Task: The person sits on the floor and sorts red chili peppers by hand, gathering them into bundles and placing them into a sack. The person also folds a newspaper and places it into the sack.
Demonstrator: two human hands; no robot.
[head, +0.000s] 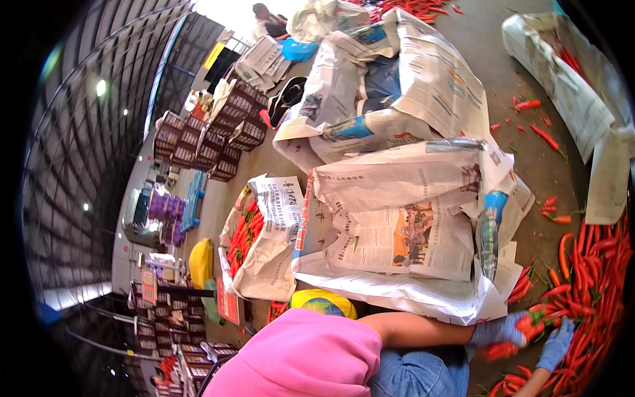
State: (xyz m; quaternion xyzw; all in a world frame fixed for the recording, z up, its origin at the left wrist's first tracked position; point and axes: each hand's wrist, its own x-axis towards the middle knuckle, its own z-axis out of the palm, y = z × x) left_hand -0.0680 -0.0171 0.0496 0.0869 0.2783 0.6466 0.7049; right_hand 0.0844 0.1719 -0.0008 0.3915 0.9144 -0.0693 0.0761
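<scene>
My left hand (500,328), in a blue glove and blurred, is closed around several red chili peppers (530,326), some with green stems. My left arm in a pink sleeve stretches past a newspaper-lined container (377,238). My right hand (556,343), gloved in blue too, lies against a heap of red chili peppers (603,278) on the floor; whether its fingers grip any is unclear. Inside the lined container, one small green chili (356,241) rests on printed newspaper. My jeans-clad knee (416,374) is beside the left forearm.
A second newspaper-lined container (436,84) adjoins the first. Red peppers fill a smaller paper-lined one (248,231). Another lined container (565,74) stands across the floor (516,129), where loose peppers lie. Brown crates (218,129) are stacked behind; a person (268,22) is farther off.
</scene>
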